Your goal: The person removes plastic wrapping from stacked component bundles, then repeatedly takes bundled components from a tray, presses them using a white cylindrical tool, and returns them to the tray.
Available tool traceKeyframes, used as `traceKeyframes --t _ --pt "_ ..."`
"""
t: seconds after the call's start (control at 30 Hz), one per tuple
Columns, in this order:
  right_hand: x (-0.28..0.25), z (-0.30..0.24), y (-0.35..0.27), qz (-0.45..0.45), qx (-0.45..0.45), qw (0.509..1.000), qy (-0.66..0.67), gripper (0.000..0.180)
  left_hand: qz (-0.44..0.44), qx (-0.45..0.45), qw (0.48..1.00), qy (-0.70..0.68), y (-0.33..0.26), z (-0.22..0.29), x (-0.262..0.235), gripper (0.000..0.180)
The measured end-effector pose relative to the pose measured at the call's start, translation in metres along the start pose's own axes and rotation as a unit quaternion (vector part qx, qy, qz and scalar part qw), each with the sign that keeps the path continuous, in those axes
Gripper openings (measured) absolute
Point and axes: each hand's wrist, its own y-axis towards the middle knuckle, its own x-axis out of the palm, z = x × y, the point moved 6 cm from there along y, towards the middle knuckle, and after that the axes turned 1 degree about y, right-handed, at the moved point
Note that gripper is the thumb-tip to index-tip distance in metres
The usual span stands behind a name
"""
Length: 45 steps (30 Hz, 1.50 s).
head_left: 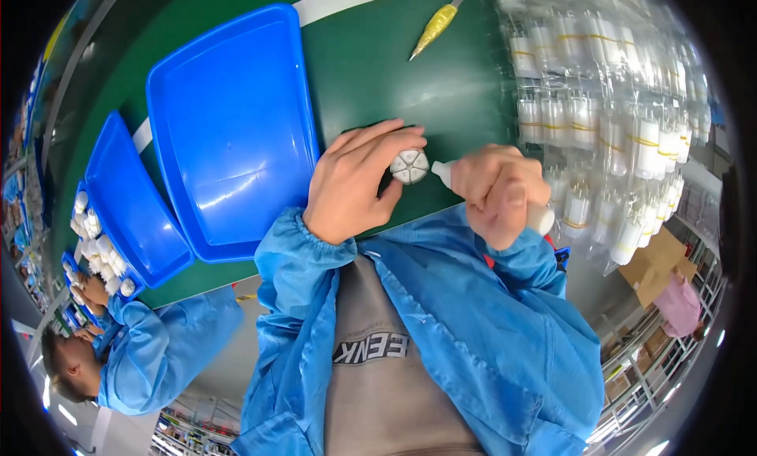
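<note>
My left hand (351,176) is closed around a white round piece (409,166) whose visible end is split into several wedge-shaped segments. Just right of it, my right hand (501,189) grips a white squeeze bottle (540,218); its pale nozzle points left toward the segmented end, with a small gap between them. The bottle's middle is hidden by my fingers. Both hands are over the near edge of the green table (378,77).
A large blue tray (236,125) and a smaller blue tray (134,196) stand at left. A yellow-filled pointed tube (436,28) lies far off. Bagged white cylinders (583,117) line the right side. A co-worker (158,353) in blue handles white pieces (102,255) at far left.
</note>
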Motion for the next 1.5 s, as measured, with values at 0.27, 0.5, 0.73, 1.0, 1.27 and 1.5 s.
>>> traceKeyframes --t 0.27,0.5,0.73,1.0,1.27,1.5 --pt "0.009 0.012 0.008 -0.042 0.059 0.997 0.012 0.049 -0.006 0.006 1.0 0.001 -0.003 -0.005 0.005 0.051" --pt "0.017 0.013 0.007 -0.073 0.046 0.996 0.007 0.049 0.007 0.005 1.0 0.005 -0.001 -0.004 0.005 0.05" --pt "0.015 0.02 0.02 -0.144 0.169 0.966 -0.132 0.028 0.076 -0.005 0.997 0.002 -0.002 0.0 -0.001 0.051" --pt "0.01 0.021 0.023 -0.105 0.125 0.987 -0.007 0.044 0.076 -0.003 0.99 -0.12 -0.01 -0.012 -0.001 0.054" --pt "0.019 0.024 0.019 -0.135 0.136 0.981 0.029 0.043 0.038 0.004 0.994 -0.104 -0.011 -0.007 -0.002 0.063" --pt "0.027 0.022 0.013 -0.145 0.156 0.977 0.006 0.041 0.035 0.011 0.994 -0.101 -0.011 -0.008 -0.003 0.064"
